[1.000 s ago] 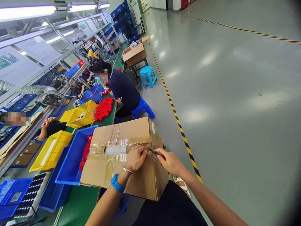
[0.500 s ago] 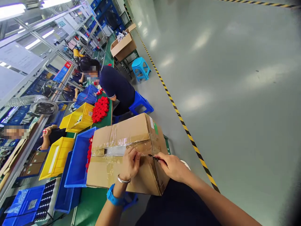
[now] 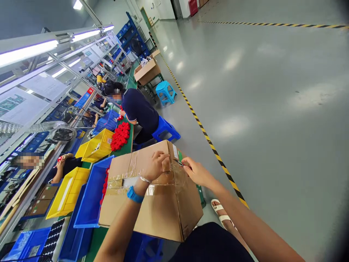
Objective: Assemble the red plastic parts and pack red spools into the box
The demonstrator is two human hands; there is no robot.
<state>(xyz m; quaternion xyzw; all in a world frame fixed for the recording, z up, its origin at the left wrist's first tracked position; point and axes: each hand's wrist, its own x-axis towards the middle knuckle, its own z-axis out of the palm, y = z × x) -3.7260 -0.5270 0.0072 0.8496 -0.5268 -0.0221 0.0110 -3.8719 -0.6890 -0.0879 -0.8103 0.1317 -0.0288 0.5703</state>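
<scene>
Head-worn view, looking forward and steeply down past the wearer's lap [image 3: 214,243]. Close range: cardboard box [image 3: 160,214] large at lower centre, left hand [image 3: 155,166] and right hand [image 3: 199,174] mid-frame. Tilted framing; workbench [image 3: 97,242] slants from lower left toward upper centre, floor [image 3: 272,145] fills right, far wall [image 3: 165,10] small at top.

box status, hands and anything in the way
Right hand holding cutter at box edge. Left hand over box, near cutter tip. Tape across top. Nothing else visibly obstructing.
</scene>
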